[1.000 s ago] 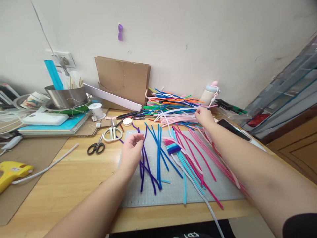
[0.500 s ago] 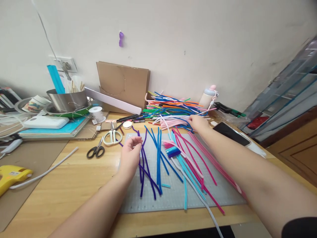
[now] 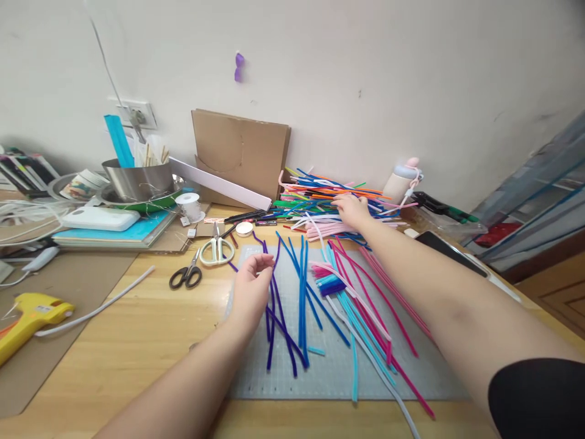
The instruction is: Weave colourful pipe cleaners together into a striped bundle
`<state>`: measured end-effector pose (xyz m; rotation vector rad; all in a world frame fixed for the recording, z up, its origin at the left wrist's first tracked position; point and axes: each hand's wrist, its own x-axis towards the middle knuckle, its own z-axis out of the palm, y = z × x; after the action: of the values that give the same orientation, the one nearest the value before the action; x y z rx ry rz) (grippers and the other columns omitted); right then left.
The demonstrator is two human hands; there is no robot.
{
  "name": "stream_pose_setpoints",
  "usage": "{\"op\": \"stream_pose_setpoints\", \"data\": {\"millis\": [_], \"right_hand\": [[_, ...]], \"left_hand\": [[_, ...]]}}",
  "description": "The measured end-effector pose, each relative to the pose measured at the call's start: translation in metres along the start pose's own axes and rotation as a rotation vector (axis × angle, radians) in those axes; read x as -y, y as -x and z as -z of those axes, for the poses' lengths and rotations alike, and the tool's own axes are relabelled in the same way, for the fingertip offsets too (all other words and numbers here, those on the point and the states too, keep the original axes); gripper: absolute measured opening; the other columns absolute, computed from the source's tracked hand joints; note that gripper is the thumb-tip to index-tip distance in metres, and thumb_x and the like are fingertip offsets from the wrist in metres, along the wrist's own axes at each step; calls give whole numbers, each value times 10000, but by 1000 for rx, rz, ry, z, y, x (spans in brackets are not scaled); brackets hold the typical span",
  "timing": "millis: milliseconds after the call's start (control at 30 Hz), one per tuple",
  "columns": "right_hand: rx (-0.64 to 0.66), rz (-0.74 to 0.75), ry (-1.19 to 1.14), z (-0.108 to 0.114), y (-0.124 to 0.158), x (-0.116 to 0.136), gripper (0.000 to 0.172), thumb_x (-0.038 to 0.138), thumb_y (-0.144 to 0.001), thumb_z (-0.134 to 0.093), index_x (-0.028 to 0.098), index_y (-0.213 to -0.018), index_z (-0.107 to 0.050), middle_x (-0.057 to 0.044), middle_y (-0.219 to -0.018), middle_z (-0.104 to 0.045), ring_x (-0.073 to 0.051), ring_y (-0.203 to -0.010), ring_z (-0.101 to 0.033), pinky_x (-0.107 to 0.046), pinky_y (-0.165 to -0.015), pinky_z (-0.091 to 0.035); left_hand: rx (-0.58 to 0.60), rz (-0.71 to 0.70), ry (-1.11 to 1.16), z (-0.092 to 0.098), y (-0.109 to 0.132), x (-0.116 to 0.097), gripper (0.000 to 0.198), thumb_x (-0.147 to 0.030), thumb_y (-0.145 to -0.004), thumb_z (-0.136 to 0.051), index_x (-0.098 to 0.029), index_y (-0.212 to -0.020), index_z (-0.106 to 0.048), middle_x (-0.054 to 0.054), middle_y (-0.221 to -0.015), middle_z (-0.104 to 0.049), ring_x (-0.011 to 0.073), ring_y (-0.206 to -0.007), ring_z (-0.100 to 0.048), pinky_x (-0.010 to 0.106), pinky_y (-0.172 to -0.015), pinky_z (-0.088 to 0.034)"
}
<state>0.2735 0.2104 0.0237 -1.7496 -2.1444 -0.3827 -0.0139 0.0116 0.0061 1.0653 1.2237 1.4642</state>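
Note:
My right hand (image 3: 351, 210) reaches over the heap of mixed-colour pipe cleaners (image 3: 320, 183) near the wall. Its fingers are apart, with their tips against the strands. My left hand (image 3: 256, 274) hovers at the left of the grey cutting mat (image 3: 365, 387), its fingers loosely curled and nothing visible in them. Beside it lie dark purple pipe cleaners (image 3: 281, 311), then blue ones (image 3: 303, 292). A small bundle of short cut pieces (image 3: 329, 283) rests mid-mat on light-blue pipe cleaners (image 3: 361, 323). Pink pipe cleaners (image 3: 402, 323) spread to the right.
White-handled scissors (image 3: 217, 247) and black scissors (image 3: 185, 275) lie left of the mat. A yellow glue gun (image 3: 39, 314) is on cardboard farther left. A steel bowl (image 3: 137, 182), a wire spool (image 3: 189, 207), a bottle (image 3: 400, 181) and a phone (image 3: 450, 253) surround the work area.
My right hand has moved left and farther onto the heap, away from its right end. My left hand keeps its pose. The whole view has shifted slightly.

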Motion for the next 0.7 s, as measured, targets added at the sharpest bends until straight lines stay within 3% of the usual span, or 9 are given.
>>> {"op": "stream_pose_setpoints", "data": {"millis": [167,333,533,633,700], "right_hand": [[-24,-21,-33,-6,-16,-5,327,128,-809,-402,212,-929,-694,-75,-1175,-612,-264,-1071,-478,-461,-864,-267],[-114,-102,-72,9,-20,-15,365,174,-833,-366,170,-1091,-624,-111,-1234,-545,-265,-1111,-478,-426,-874,-339],[-459,-151,-226,46,-28,-39,488,144,-762,-450,78,-1244,-490,-185,-1280,-438,-248,-1188,-419,-371,-973,-338],[-644,-108,-302,75,-30,-49,565,101,-738,-445,52,-1299,-412,-214,-1322,-362,-233,-1225,-356,-389,-1022,-275],[-694,-87,-306,98,-27,-49,593,82,-738,-437,43,-1326,-366,-221,-1361,-289,-226,-1272,-260,-400,-1053,-198]], "left_hand": [[7,15,20,-2,4,-4,172,-163,-664,-558,-152,-830,-597,29,-811,-620,142,-780,-555,278,-763,-404],[27,35,45,-5,7,-7,166,-166,-669,-560,-146,-831,-592,36,-815,-616,145,-787,-557,273,-748,-401],[24,21,36,-4,6,-5,169,-162,-670,-555,-149,-833,-596,35,-812,-616,146,-786,-559,282,-763,-403],[21,16,22,-3,4,-3,170,-159,-667,-554,-151,-832,-595,35,-812,-620,146,-780,-559,283,-760,-405],[23,13,19,-3,3,-1,170,-157,-669,-552,-151,-833,-594,35,-811,-623,146,-776,-563,283,-758,-409]]}}
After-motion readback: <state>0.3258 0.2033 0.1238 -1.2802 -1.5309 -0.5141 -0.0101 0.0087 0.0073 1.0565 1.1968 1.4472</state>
